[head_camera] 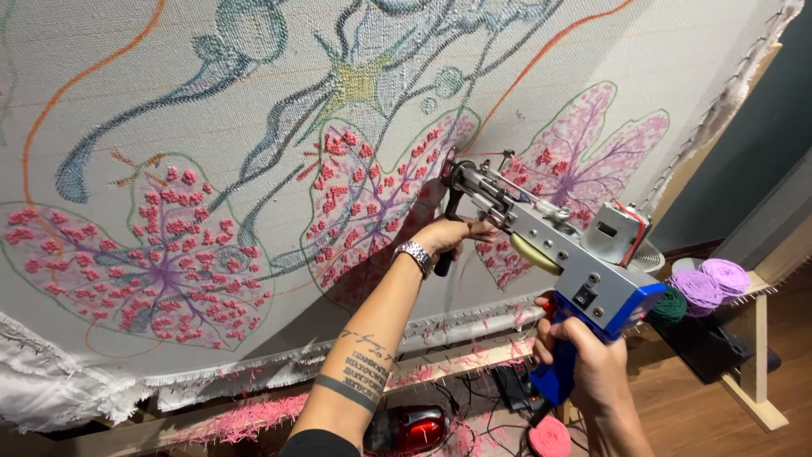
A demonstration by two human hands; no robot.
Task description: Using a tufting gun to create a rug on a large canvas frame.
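Observation:
A silver tufting gun (550,241) with a blue handle presses its tip against a white cloth (127,110) stretched on a wooden frame. My right hand (584,355) is shut on the blue grip at the lower right. My left hand (452,237), with a metal watch at the wrist, is shut on the black front handle under the gun's barrel. The needle end touches the cloth between two pink and red leaf shapes (372,203) with purple veins. Red yarn runs along the top of the gun.
The frame's wooden bottom rail (457,360), strewn with pink yarn scraps, runs under the cloth. Purple and dark green yarn cones (702,288) stand at the right on a stand. A red object (419,427), cables and a pink yarn cone (550,436) lie on the wooden floor.

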